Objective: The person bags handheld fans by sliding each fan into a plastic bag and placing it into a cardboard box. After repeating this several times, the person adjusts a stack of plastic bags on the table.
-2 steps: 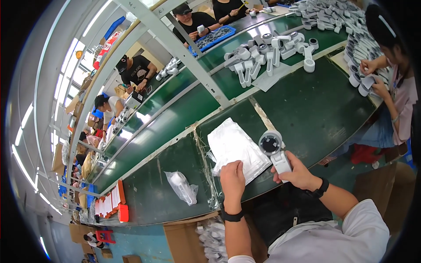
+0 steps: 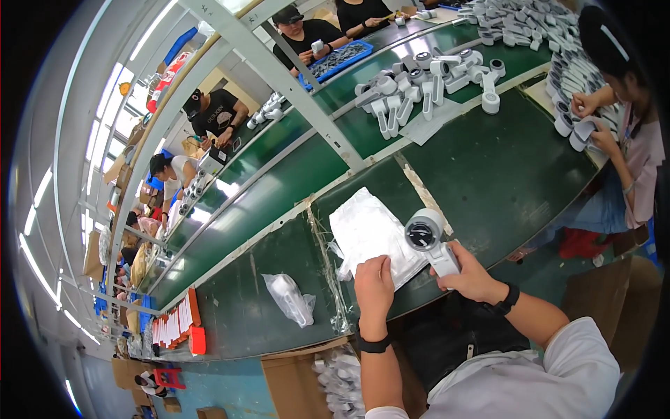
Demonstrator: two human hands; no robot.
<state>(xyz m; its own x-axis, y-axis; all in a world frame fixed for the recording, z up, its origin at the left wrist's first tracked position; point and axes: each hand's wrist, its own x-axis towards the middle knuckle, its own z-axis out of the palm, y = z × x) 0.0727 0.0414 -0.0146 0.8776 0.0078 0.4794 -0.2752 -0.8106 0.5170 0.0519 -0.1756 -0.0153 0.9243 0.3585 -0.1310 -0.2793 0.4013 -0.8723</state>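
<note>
Handheld fan [image 2: 424, 230] sat gripped by its handle in the right hand [image 2: 469, 271], above the green table [image 2: 502, 167]. The left hand [image 2: 375, 286] curled at a white plastic stack [image 2: 370, 223]; I couldn't tell whether it pinched any. Beyond, I saw heaped grey fans [image 2: 427, 84], then a co-worker in black [image 2: 315, 33].

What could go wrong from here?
Only the right hand grips the grey-and-white device, so it might slip or tip head-first. The left hand is at the near edge of the white plastic stack, whose thin layers could slide or cling together. The plastic-wrapped item lying further left might get knocked by the left arm.
</note>
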